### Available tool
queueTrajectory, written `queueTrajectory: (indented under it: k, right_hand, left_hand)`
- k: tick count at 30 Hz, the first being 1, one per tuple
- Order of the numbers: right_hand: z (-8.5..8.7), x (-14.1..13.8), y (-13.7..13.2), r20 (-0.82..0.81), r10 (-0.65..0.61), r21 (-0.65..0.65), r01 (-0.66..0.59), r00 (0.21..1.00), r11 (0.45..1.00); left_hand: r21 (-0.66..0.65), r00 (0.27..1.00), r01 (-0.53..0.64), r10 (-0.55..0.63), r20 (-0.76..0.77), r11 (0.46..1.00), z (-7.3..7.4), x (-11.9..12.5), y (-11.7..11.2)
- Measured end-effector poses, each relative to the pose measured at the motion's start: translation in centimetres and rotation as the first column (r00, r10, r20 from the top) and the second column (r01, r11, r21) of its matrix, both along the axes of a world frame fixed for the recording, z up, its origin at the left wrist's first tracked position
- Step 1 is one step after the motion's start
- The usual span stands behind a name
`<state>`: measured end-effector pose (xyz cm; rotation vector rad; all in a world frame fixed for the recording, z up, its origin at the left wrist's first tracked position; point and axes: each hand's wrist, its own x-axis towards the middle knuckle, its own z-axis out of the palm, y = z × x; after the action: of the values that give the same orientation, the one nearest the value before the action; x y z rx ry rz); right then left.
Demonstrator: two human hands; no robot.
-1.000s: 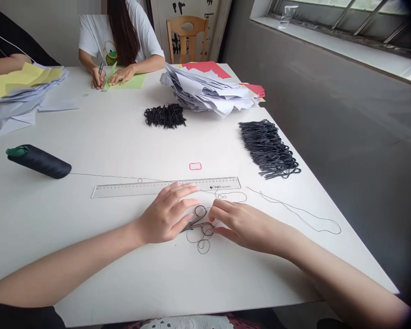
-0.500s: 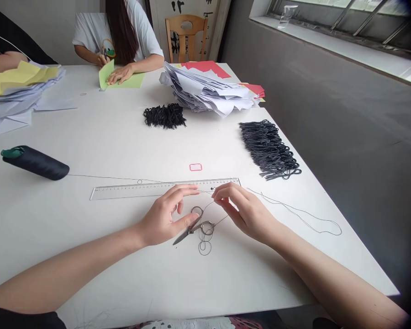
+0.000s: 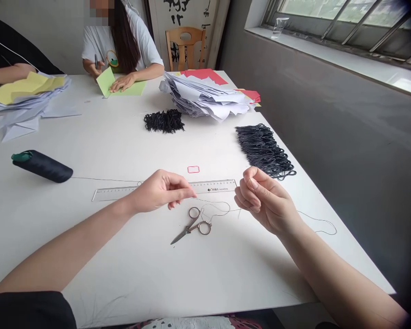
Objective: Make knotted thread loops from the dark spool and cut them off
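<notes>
The left hand (image 3: 160, 190) and right hand (image 3: 265, 199) have drawn apart, each in a narrow grip on dark thread (image 3: 219, 201), above small scissors (image 3: 192, 226) on the counter (image 3: 140, 274).

The desk (image 3: 130, 269) carries one pair of scissors (image 3: 192, 227) and one ruler (image 3: 164, 188) near its front edge, one spool of black thread (image 3: 42, 166) near its left edge, two bundles of black loops (image 3: 164, 121) (image 3: 264, 151), and one stack of paper (image 3: 205, 95).
</notes>
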<state>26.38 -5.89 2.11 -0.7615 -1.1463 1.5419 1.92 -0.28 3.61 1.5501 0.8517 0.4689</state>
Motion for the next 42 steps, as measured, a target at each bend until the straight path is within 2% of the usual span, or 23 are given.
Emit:
queueTrajectory:
  k: [2, 4, 5, 7, 8, 10, 12, 14, 16, 18, 19, 20, 21, 22, 23, 24, 25, 26, 29, 32, 36, 39, 42]
  right_hand:
    - [0.1, 0.3, 0.2, 0.005, -0.011, -0.007, 0.011, 1.0, 1.0]
    - [0.0, 0.5, 0.4, 0.036, -0.032, -0.001, 0.032, 0.999, 0.999]
    - [-0.1, 0.6, 0.5, 0.057, -0.051, 0.001, 0.051, 0.997, 0.999]
    - [-0.5, 0.7, 0.7, 0.1, -0.106, -0.001, 0.107, 0.989, 0.994]
    - [-0.6, 0.7, 0.8, 0.122, -0.134, 0.001, 0.135, 0.984, 0.991]
    - [-1.0, 0.6, 0.9, 0.176, -0.177, 0.028, 0.175, 0.968, 0.984]
    - [-1.1, 0.3, 0.9, 0.255, -0.215, 0.102, 0.195, 0.943, 0.976]
    - [-1.0, 0.0, 0.8, 0.353, -0.243, 0.2, 0.18, 0.904, 0.963]
    - [-0.8, -0.3, 0.6, 0.45, -0.264, 0.29, 0.14, 0.853, 0.947]
    - [-0.5, -0.6, 0.3, 0.528, -0.297, 0.377, 0.094, 0.796, 0.921]
    - [-0.5, -0.8, 0.1, 0.551, -0.321, 0.425, 0.071, 0.77, 0.902]
    - [-0.4, -1.0, -0.1, 0.564, -0.346, 0.473, 0.049, 0.75, 0.88]
    - [-0.4, -1.2, -0.3, 0.566, -0.37, 0.521, 0.028, 0.737, 0.853]
    - [-0.4, -1.4, -0.4, 0.559, -0.393, 0.569, 0.007, 0.73, 0.822]
    - [-0.4, -1.5, -0.6, 0.543, -0.417, 0.621, -0.014, 0.728, 0.784]
    - [-0.4, -1.6, -0.7, 0.524, -0.444, 0.673, -0.034, 0.727, 0.738]
    - [-0.4, -1.6, -0.8, 0.503, -0.475, 0.726, -0.054, 0.722, 0.686]
    - [-0.4, -1.6, -0.9, 0.484, -0.508, 0.774, -0.078, 0.712, 0.628]
    - [-0.5, -1.2, -0.9, 0.487, -0.584, 0.841, -0.166, 0.649, 0.515]
    - [-0.8, -0.7, -0.5, 0.54, -0.611, 0.819, -0.192, 0.579, 0.541]
    - [-1.7, -0.4, 0.1, 0.592, -0.6, 0.771, -0.161, 0.538, 0.616]
    - [-1.9, -0.6, 0.0, 0.599, -0.552, 0.74, -0.136, 0.58, 0.659]
    - [-1.8, -1.1, -0.6, 0.6, -0.474, 0.735, -0.21, 0.644, 0.644]
  left_hand:
    - [0.103, 0.986, -0.149, 0.155, -0.056, 0.984, 0.9, -2.3, 0.3]
    - [0.212, 0.923, -0.345, 0.372, -0.101, 0.914, 1.5, -5.1, 0.5]
    - [0.276, 0.868, -0.448, 0.488, -0.095, 0.85, 1.7, -6.7, 0.6]
    - [0.455, 0.703, -0.588, 0.701, -0.123, 0.669, 1.7, -10.2, 0.8]
    - [0.598, 0.593, -0.586, 0.792, -0.143, 0.547, 1.5, -12.0, 0.8]
    - [0.863, 0.373, -0.375, 0.908, -0.193, 0.337, 0.9, -15.3, 0.8]
    - [0.956, 0.25, -0.157, 0.947, -0.203, 0.246, 0.4, -17.8, 0.6]
    - [0.976, 0.273, -0.044, 0.942, -0.194, 0.213, 0.3, -18.5, 0.3]
    - [0.984, 0.355, -0.008, 0.921, -0.163, 0.177, 1.0, -17.2, -0.3]
    - [0.977, 0.413, -0.047, 0.895, -0.17, 0.208, 2.2, -14.1, -1.1]
    - [0.958, 0.458, -0.104, 0.868, -0.192, 0.266, 2.9, -12.1, -1.6]
    - [0.908, 0.561, -0.167, 0.795, -0.233, 0.383, 3.4, -9.9, -2.1]
    - [0.809, 0.686, -0.226, 0.678, -0.263, 0.542, 3.7, -7.7, -2.5]
    - [0.628, 0.815, -0.202, 0.484, -0.318, 0.752, 3.8, -5.5, -2.9]
    - [0.412, 0.905, -0.127, 0.276, -0.325, 0.902, 3.6, -3.5, -3.2]
    - [0.211, 0.958, -0.036, 0.094, -0.271, 0.977, 3.2, -1.7, -3.5]
    - [0.035, 0.981, 0.059, -0.051, -0.188, 0.998, 2.7, -0.2, -3.6]
    - [-0.081, 0.989, 0.118, -0.124, -0.079, 0.99, 2.0, 1.1, -3.7]
    - [-0.279, 0.997, 0.083, -0.082, 0.017, 0.957, 0.5, 3.3, -3.5]
    - [-0.275, 0.996, -0.054, 0.031, -0.088, 0.96, 0.1, 3.2, -2.7]
    - [-0.132, 0.976, -0.137, 0.11, -0.19, 0.982, 0.3, 1.9, -1.5]
    - [-0.041, 0.981, -0.159, 0.153, -0.117, 0.986, -0.2, 1.7, -1.5]
    - [-0.151, 0.997, -0.074, 0.079, 0.028, 0.986, -1.0, 2.5, -2.0]
